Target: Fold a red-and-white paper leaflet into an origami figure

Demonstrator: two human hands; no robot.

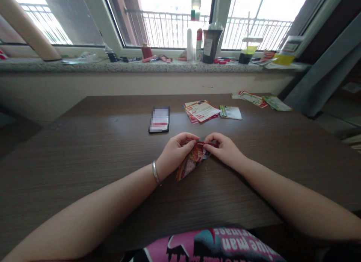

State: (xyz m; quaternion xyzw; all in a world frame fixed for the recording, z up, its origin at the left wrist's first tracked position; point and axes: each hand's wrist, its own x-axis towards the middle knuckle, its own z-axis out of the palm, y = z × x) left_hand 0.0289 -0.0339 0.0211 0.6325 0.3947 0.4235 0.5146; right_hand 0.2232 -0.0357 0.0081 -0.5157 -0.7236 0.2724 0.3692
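Note:
A folded sheet of printed paper (192, 161), red and orange with food pictures, is held just above the dark wooden table (113, 153). My left hand (180, 149), with a silver bangle at the wrist, pinches its upper left edge between thumb and fingers. At the upper right edge, my right hand (221, 146) pinches the same paper. The two hands are close together, their fingertips nearly touching. The paper narrows to a point at its lower left. Part of it is hidden by my left hand.
Beyond my hands lie a phone (159, 120), a stack of red and white leaflets (201, 111), a small green and white stack (230, 112) and more leaflets (252, 98) at the back right. Cups and bottles stand on the windowsill (126, 67).

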